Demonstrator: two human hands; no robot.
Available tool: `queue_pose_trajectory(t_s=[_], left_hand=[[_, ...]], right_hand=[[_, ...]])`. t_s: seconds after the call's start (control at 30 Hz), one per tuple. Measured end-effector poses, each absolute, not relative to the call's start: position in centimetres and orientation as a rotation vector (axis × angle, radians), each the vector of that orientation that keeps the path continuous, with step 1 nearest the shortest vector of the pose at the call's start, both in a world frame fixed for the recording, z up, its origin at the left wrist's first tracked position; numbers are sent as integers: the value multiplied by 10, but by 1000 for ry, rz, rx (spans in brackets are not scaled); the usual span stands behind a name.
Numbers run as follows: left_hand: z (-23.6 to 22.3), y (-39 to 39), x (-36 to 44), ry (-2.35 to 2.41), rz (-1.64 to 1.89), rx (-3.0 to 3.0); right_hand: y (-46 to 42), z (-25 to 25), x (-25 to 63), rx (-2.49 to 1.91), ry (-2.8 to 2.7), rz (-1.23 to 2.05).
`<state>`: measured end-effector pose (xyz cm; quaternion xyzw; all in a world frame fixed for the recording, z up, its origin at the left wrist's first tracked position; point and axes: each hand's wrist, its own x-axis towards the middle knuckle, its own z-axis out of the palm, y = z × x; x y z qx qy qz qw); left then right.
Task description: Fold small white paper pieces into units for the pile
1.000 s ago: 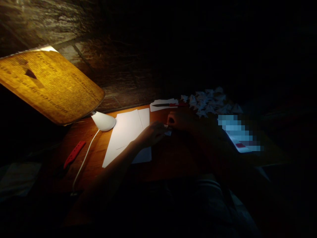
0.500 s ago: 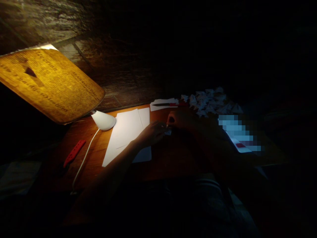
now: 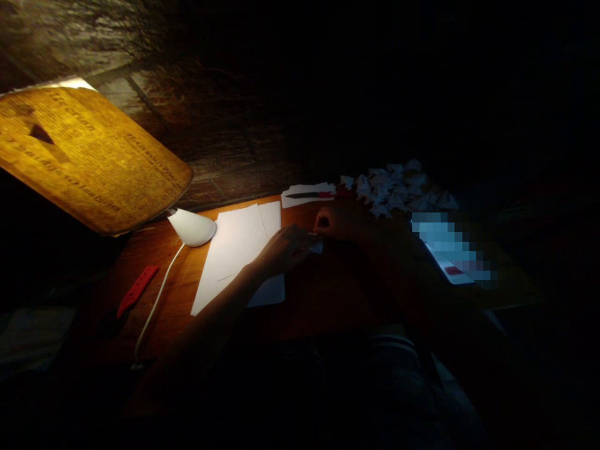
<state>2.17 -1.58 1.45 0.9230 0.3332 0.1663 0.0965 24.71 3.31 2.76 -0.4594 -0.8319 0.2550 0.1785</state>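
A small piece of white paper (image 3: 317,247) lies between my hands at the middle of the wooden table (image 3: 323,300). My left hand (image 3: 288,245) is closed on its left side, fingertips on the paper. From the right, my right hand (image 3: 330,224) pinches at the paper's upper edge, thumb and forefinger making a loop. Shadow hides most of the right fingers. Under my left forearm lie white paper sheets (image 3: 234,244). Beyond my hands a knife (image 3: 304,195) with a red handle rests on a smaller paper stack (image 3: 293,203).
Several folded paper pieces (image 3: 389,187) are heaped at the back right. A lit phone-like screen (image 3: 454,256), partly blurred out, lies at right. At left stand a lamp with a printed shade (image 3: 94,162) and white base (image 3: 192,228), its cord (image 3: 159,300), and a red-handled tool (image 3: 135,290).
My left hand's fingers have flattened slightly and reach closer to my right hand over the small paper. The whole view has shifted a little.
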Motion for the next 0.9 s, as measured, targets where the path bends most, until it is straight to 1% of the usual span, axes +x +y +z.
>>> queue_pose_trajectory(t_s=[0.37, 0.7, 0.9], left_hand=[[12, -15, 22, 998, 484, 2734], [19, -20, 23, 1018, 434, 2734], [19, -19, 23, 1001, 440, 2722]], right_hand=[[32, 27, 246, -1306, -2339, 710], [31, 34, 253, -1295, -2257, 754], [31, 36, 255, -1266, -2303, 809]])
